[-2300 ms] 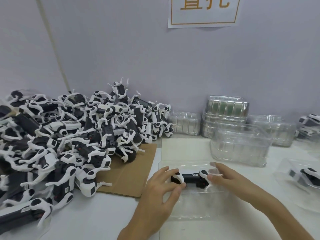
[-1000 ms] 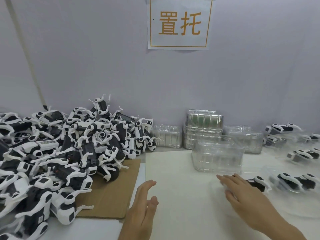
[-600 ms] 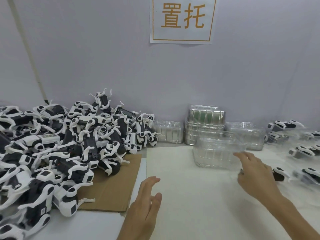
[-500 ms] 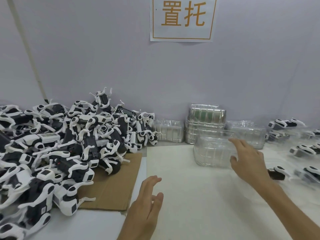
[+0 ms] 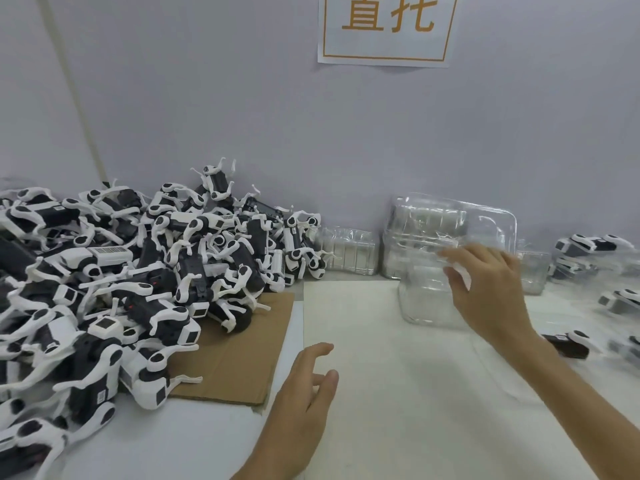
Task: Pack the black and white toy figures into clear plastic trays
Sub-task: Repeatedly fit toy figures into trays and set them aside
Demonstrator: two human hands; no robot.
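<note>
My right hand (image 5: 491, 292) pinches clear tray (image 5: 481, 220) above tray stack (image 5: 426, 306) | my left hand (image 5: 301, 403) spread, left of stack

Glossy clear plastic trays (image 5: 453, 233), matt brown cardboard sheet (image 5: 239, 351), glossy black-and-white plastic toy figures (image 5: 145, 271).

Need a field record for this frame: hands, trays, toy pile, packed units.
left hand: open, holds nothing, beside the cardboard sheet
right hand: grips clear tray by its near edge
clear tray: empty, tilted, above the tray stack
toy figures: loose heap at left, partly on the cardboard sheet
packed trays: far right, blurred, count unclear
</note>
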